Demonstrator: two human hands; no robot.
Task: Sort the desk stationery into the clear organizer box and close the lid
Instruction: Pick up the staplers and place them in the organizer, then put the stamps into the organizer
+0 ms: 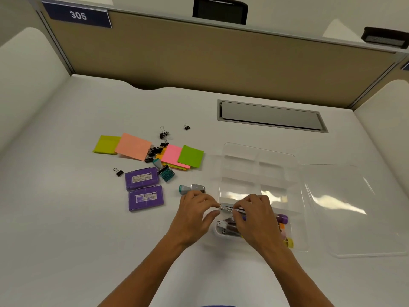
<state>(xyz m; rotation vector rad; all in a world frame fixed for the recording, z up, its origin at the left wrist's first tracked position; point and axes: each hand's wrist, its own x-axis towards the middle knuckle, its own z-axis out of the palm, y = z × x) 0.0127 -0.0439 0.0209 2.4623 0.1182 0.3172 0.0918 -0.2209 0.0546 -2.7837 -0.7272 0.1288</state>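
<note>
Both hands met at the near left corner of the clear box (257, 173), which sat on the desk (66, 240) with its lid (354, 207) lying open flat to the right. The left hand (194, 216) had its thumb and forefinger curled in a pinch on the left end of a thin metal piece (228, 208); the right hand (254, 218) pinched the same piece from the other side, fingers bent down over it. What the piece was I could not tell for sure (it looked like a strip of staples or a slim tool). It hung just over the box's near compartment, where a stapler (223, 228) and some markers (284, 220) already lay.

Most of the job seemed undone. Left of the box, apart from it, lay two purple cases (143, 189), a spread of sticky notes (132, 147), scattered binder clips (163, 134), a small teal box (167, 173) and a grey-teal tool (192, 189) just beyond the left hand. The far compartments of the box looked bare.

The risk here, as I judged it, was in the drop. A thin piece held at both ends could snap or slip if one hand let go first. The near compartment was already crowded, so it might land propped on the stapler and stand too high for the lid to shut later. A wrist could also nudge the light box sideways.
</note>
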